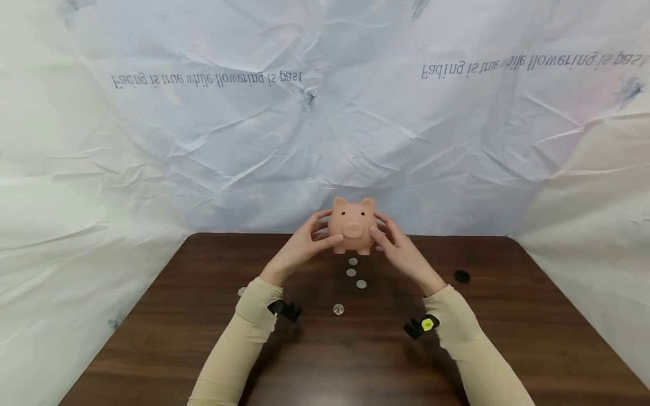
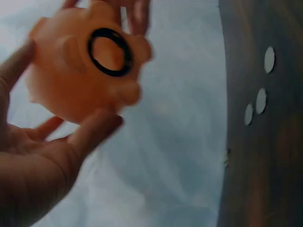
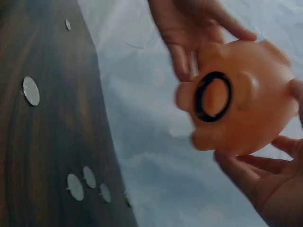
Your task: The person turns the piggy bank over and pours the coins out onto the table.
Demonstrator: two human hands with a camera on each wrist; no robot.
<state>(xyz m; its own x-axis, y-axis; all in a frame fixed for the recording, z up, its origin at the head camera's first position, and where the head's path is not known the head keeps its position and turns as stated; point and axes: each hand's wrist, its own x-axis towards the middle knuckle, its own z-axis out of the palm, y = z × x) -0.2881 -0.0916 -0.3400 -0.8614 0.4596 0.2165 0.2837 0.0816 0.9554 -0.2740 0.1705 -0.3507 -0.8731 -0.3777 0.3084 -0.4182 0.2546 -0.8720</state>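
Raised above the far part of the table is a pink piggy bank, its snout facing the head camera. My left hand grips one side, its thumb at the front near a foot. On the opposite side my right hand holds it with thumb and fingers spread around the body. A black ring rims a round hole in its belly in the left wrist view; the right wrist view shows the same black ring. Below the bank, several silver coins lie on the table.
A small black round disc rests on the brown wooden table, right of my right wrist. One coin lies nearer to me, and a pale disc is partly hidden by my left sleeve. White printed sheeting hangs behind the table.
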